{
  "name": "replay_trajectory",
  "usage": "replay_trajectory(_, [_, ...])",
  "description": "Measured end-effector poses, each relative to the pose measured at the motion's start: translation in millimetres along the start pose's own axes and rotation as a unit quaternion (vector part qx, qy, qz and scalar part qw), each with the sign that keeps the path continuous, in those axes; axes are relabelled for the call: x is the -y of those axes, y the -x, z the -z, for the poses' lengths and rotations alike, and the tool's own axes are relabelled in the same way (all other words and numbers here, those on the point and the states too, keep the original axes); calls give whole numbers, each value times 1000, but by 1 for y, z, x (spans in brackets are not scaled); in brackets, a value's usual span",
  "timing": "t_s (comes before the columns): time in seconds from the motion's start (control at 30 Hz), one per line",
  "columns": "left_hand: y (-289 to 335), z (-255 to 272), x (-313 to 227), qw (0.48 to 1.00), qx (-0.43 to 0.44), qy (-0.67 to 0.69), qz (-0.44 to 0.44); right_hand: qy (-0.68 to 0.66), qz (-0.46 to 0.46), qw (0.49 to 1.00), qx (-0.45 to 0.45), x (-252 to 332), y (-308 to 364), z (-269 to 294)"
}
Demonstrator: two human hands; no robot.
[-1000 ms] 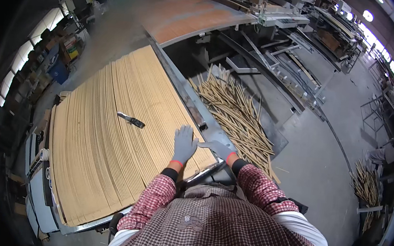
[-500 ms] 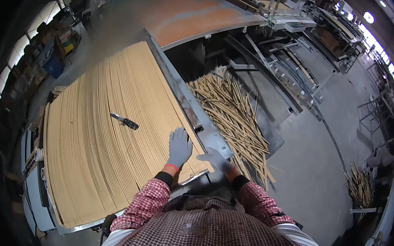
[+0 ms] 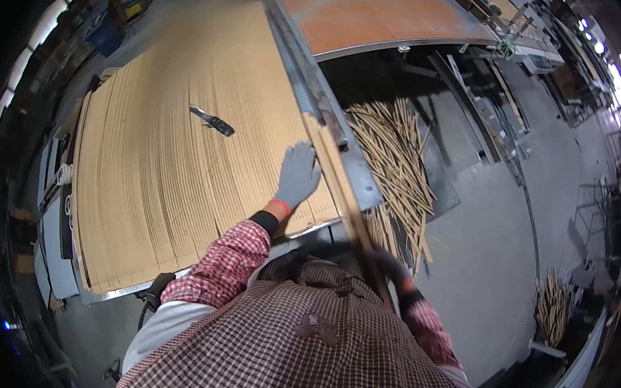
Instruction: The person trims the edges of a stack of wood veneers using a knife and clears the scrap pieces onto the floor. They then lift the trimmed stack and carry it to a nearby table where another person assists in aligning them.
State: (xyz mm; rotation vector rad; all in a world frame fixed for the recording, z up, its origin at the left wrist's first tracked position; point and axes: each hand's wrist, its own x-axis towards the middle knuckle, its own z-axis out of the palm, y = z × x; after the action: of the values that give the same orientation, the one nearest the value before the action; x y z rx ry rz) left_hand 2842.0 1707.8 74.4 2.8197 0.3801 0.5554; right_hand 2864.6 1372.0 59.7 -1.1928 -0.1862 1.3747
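Note:
Gloved in grey, my left hand lies flat with fingers stretched out near the right edge of a wide stack of layered tan cardboard. My right hand, also gloved and partly smeared by motion, grips a long narrow cardboard strip near its lower end. The strip runs along the stack's right edge and reaches down past the near corner, close to my apron. A black-handled utility knife rests on top of the stack, out of both hands.
A metal rail borders the stack on the right. Beyond it, many loose cardboard strips lie heaped on the floor. An orange-topped table stands ahead. Another bundle of strips is at the far right.
My right hand has moved back and to the right, drawing the strip away from the stack's edge. My left hand stays on the cardboard. The view has shifted.

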Motion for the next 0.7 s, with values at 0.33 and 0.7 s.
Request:
replay_trajectory(0.33, [-1,-14,4,998,-43,-26,-33,238,184,898,-320,5,133,64])
replay_trajectory(0.7, [-16,13,-20,998,-20,5,-54,282,-188,841,-423,-188,121,259])
